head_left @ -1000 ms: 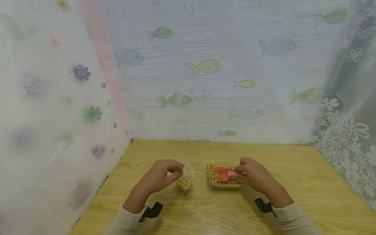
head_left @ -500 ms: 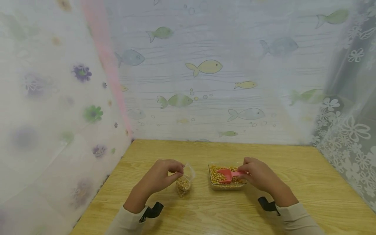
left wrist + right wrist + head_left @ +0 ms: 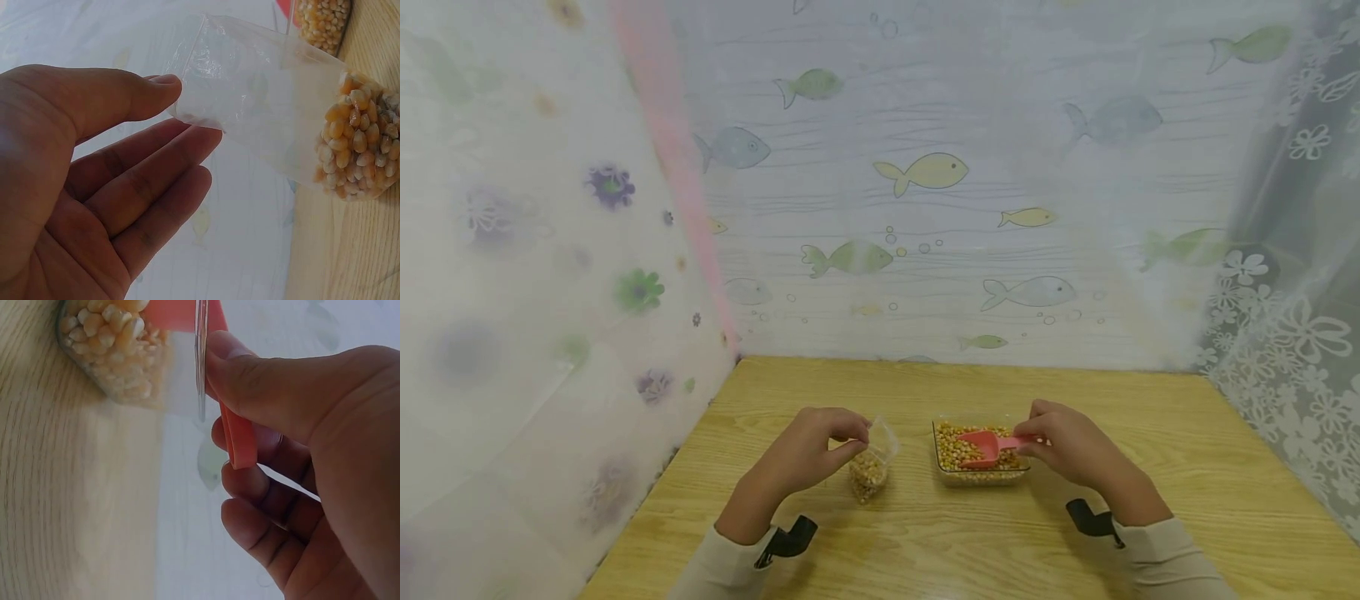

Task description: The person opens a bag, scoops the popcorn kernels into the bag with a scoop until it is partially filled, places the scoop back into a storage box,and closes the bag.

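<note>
Between thumb and fingers, my left hand (image 3: 808, 448) pinches the top edge of a clear plastic bag (image 3: 250, 75). Corn kernels (image 3: 359, 137) fill the bag's lower end, which rests on the table. My right hand (image 3: 1071, 443) grips the handle of a pink scoop (image 3: 981, 447). The scoop's bowl lies among the kernels in a rectangular clear container (image 3: 981, 477), to the right of the bag. In the right wrist view the scoop's handle (image 3: 240, 440) crosses the container's rim, with the thumb pressed on it.
Bag and container stand apart on a wood-grain table (image 3: 895, 550). Behind the table hangs a fish-patterned curtain (image 3: 925, 267). A flowered sheet (image 3: 550, 333) borders the left side, and a sheer flowered curtain (image 3: 1292, 333) the right. Black mounts sit at both wrists.
My right hand has moved a little to the right, drawing the scoop rightward through the kernels. The container has shifted slightly right as well. My left hand and the bag look almost unchanged.
</note>
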